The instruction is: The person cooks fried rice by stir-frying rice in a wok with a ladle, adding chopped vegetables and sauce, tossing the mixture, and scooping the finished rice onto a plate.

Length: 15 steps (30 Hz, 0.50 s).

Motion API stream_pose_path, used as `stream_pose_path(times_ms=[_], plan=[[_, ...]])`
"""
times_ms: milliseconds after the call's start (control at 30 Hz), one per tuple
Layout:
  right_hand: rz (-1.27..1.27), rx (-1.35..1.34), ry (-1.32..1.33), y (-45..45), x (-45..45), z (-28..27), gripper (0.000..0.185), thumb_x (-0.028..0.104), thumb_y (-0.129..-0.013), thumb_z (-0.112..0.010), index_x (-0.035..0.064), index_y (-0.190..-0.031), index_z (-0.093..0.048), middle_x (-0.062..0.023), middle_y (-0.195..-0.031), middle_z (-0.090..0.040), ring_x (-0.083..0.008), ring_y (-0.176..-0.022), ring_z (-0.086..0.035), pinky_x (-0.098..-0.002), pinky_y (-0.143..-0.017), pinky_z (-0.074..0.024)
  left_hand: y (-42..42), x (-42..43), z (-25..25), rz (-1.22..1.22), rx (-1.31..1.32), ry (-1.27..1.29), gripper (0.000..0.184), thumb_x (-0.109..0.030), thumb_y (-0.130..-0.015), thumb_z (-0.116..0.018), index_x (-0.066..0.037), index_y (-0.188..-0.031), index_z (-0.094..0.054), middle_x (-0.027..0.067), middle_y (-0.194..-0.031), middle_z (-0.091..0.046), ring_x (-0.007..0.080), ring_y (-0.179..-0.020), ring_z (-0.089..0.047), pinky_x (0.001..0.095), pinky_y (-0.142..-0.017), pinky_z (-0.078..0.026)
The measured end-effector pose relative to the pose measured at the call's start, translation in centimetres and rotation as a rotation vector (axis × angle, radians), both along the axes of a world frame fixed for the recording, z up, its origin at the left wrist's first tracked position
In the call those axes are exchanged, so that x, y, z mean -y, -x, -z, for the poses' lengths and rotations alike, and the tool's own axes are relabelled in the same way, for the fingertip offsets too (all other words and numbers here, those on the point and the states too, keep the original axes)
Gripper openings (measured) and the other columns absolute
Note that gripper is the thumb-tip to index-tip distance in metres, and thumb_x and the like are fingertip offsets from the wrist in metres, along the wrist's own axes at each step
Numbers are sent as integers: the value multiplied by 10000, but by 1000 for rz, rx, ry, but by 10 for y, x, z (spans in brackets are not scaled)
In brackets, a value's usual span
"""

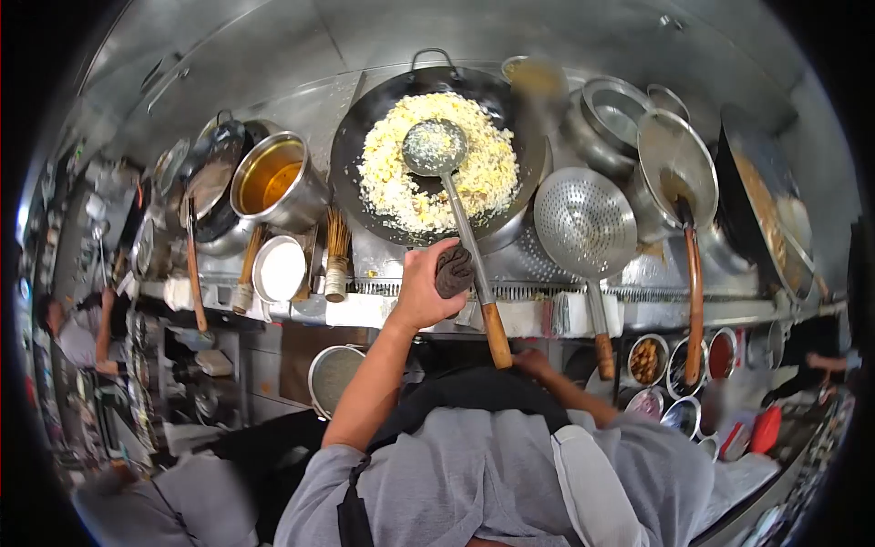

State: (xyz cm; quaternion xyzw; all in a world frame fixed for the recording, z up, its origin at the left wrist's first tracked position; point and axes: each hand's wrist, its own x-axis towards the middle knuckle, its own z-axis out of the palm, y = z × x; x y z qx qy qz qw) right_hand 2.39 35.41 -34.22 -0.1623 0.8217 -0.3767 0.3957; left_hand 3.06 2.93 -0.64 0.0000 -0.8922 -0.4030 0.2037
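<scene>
My left hand (425,290) is closed around a folded dark cloth (454,273) at the near rim of a large black wok (351,150). Any near handle of the wok is hidden behind that hand. Fried rice with yellow egg bits (488,146) fills the wok. A ladle (435,146) rests with its bowl on the rice, and its wooden handle slants down past my left hand toward my waist. My right hand (531,362) is low by my apron, close to the ladle's handle end but apparently apart from it; its fingers are too dark to make out.
Left of the wok stand a metal pot of amber liquid (246,187), a white bowl (279,269) and bamboo brushes (337,251). To the right lie a perforated skimmer (583,219) and a mesh strainer (674,155). Ingredient bowls (648,360) sit lower right. Other people work nearby.
</scene>
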Motion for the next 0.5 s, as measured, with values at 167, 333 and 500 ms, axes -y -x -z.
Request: stream_pose_path(times_ms=[167,333,500], plan=[[-1,-912,278,14,90,-249,872,309,-705,-869,-19,-1347,-379,-192,-1283,-567,-360,-1157,-552,-439,-1018,-416,17,22,4,34,-34,-23,718,-199,-611,-772,-109,-1277,-519,94,-1105,-671,270,-1063,-609,390,-967,-334],[-211,-1348,949,131,177,-361,319,200,-798,-784,53,-1048,-652,-127,-1048,-667,-266,-970,-630,-383,-858,-497,21,36,6,51,-37,18,740,-197,-598,-754,-110,-1289,-505,90,-1073,-681,286,-1014,-623,395,-943,-347],[162,-831,1073,213,249,-542,165,113,-933,-616,-13,-832,-583,-89,-694,-636,-154,-606,-601,-299,-639,-510,18,43,4,116,-5,9,799,-207,-573,-778,-112,-1318,-505,122,-1115,-660,336,-976,-569,396,-959,-352]])
